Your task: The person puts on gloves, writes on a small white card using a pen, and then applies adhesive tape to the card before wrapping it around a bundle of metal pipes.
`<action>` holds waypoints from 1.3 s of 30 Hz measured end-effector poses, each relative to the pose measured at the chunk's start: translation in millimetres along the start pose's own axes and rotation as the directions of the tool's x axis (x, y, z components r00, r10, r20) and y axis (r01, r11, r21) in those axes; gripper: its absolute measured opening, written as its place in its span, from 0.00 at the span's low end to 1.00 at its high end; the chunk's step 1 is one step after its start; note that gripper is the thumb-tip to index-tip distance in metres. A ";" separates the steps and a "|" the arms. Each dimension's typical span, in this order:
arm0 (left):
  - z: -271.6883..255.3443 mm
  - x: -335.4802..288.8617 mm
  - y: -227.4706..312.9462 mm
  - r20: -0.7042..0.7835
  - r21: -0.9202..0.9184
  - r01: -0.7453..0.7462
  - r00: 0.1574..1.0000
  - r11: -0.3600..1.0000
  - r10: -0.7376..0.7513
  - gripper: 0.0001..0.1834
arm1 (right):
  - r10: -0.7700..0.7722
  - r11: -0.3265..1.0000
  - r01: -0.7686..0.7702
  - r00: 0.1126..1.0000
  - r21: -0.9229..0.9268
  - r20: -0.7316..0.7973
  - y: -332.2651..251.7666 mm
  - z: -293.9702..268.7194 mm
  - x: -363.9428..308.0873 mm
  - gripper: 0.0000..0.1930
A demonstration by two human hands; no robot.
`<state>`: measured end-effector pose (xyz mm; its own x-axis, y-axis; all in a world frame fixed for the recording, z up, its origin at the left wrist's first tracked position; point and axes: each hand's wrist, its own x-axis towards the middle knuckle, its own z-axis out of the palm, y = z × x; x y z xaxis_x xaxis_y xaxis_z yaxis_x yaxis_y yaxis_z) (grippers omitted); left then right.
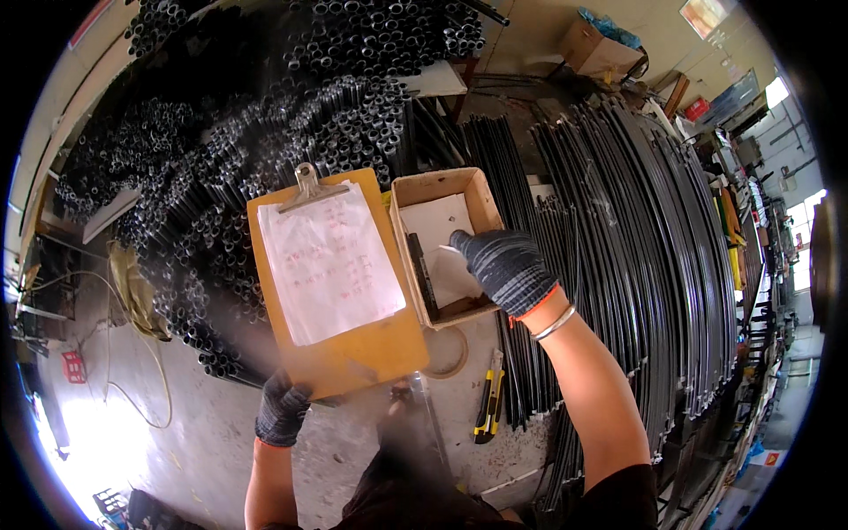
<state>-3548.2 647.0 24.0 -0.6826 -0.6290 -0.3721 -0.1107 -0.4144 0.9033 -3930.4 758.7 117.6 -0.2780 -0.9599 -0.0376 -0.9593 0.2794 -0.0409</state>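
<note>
My left hand (283,410), in a dark knit glove, grips the lower left corner of a yellow-brown clipboard (362,368). White sheets with red handwriting (334,274) lie under its metal clip (306,184). Over an open tan box (491,196) hangs my gloved right hand (508,268), its fingers pinched. A short thin white piece (450,248) pokes out at the fingertips; its kind is unclear. Inside the box lie a white sheet (435,218) and a dark narrow bar (420,272). A metal bangle (556,321) circles my right wrist.
A yellow-and-black utility knife (488,399) and a tan ring (452,355), perhaps a tape roll, lie nearer me than the box. Stacked black tubes (212,177) fill the far left. Long dark rods (627,238) lie along the right. A thin hose (165,380) trails across the left floor.
</note>
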 end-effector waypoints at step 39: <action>33.4 -45.2 42.2 0.066 -0.158 -0.188 0.978 0.969 0.200 0.21 | 0.783 0.404 -0.476 0.621 0.781 -0.027 -54.3 6.7 -312.4 0.23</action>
<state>-3546.2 679.9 86.1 -0.7368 -0.6546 -0.1692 0.1351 -0.3878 0.9118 -3791.1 1043.6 124.9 -0.9254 -0.3779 -0.0281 -0.2169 0.5889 -0.7786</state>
